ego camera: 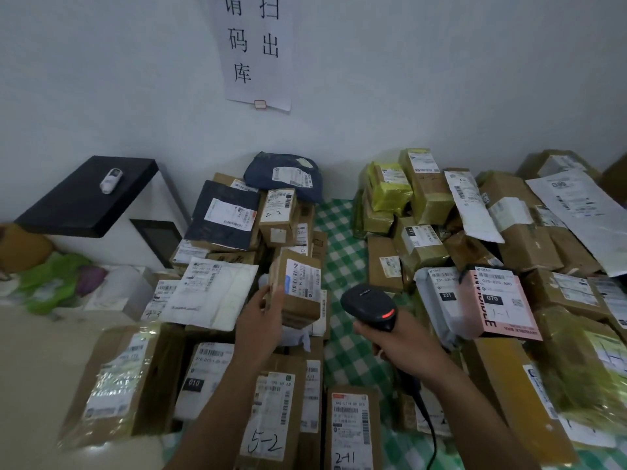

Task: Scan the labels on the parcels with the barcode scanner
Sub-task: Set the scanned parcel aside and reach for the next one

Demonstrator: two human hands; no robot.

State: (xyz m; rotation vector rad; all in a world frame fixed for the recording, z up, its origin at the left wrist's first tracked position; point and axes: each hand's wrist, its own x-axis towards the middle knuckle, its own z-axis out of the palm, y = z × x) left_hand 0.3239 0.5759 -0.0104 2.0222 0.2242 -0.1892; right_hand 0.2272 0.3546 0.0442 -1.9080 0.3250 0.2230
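My left hand (263, 313) grips a small brown cardboard parcel (300, 300) by its left side and holds it tilted up, its white barcode label (303, 278) facing right. My right hand (395, 337) is wrapped round the handle of a black barcode scanner (368, 305) with a red light on its head. The scanner's head points left toward the parcel's label, a short gap apart. Its black cable (428, 425) hangs down past my right forearm.
Piles of labelled parcels cover a green checked cloth (342, 259): a left pile with a dark flat packet (224, 215) and a white mailer (213, 291), a right pile with a pink box (502, 305). A black-topped machine (88, 198) stands far left by the wall.
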